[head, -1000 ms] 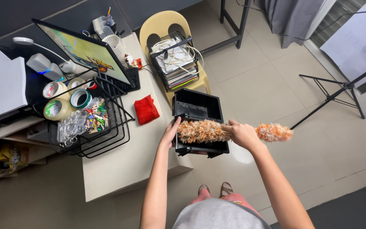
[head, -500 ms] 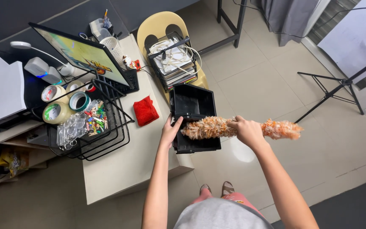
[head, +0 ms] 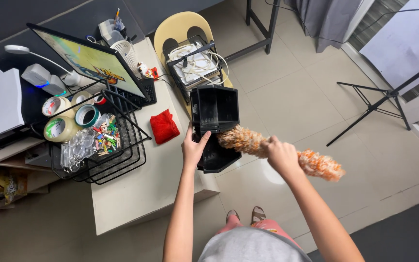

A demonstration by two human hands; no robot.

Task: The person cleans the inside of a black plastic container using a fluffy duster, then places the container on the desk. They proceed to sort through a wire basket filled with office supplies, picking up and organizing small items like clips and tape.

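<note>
A black plastic organizer (head: 215,107) with open compartments stands at the right edge of a beige table (head: 136,194). My left hand (head: 193,147) grips its near left side. My right hand (head: 280,155) is closed around the middle of a fluffy orange and cream duster (head: 246,140). The duster's left end reaches into the organizer's lower compartment, and its orange end (head: 322,166) sticks out to the right over the floor.
On the table lie a red cloth (head: 164,126) and black wire trays (head: 100,145) with tape rolls and coloured clips. A monitor (head: 90,60) stands behind them. A yellow chair (head: 183,29) holds a wire basket of cables. A black tripod (head: 379,99) stands on the tiled floor.
My right hand has pushed the duster's tip down into the organizer's lower compartment. The left hand has stayed on the organizer's side. The view has shifted slightly.
</note>
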